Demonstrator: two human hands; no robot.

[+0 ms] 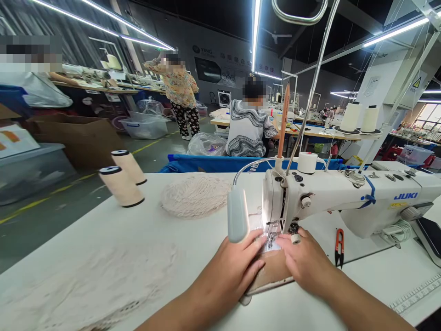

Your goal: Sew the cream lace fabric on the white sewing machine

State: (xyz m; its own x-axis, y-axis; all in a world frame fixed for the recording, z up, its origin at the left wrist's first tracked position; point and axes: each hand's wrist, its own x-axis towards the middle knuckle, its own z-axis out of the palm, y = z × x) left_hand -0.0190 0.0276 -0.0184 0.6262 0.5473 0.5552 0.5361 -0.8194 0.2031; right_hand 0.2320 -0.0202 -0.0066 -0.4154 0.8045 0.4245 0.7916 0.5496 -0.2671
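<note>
Brown fabric piece [272, 271] lies flat on the white desk [155, 257], directly under the needle area of the white sewing machine [344, 193]. Your left hand [230, 271] rests palm down on the fabric's left part, fingers spread and extended toward the presser foot. Your right hand [306, 262] presses flat on the right part, fingers together, tips near the needle. Neither hand grips anything. A grey lamp head [237, 214] hangs just above your left hand. Red thread snips [339, 248] lie right of your right hand. Two cream thread cones [122, 179] lie tipped on the desk's far left, near a heap of pale cord [195, 195]
</note>
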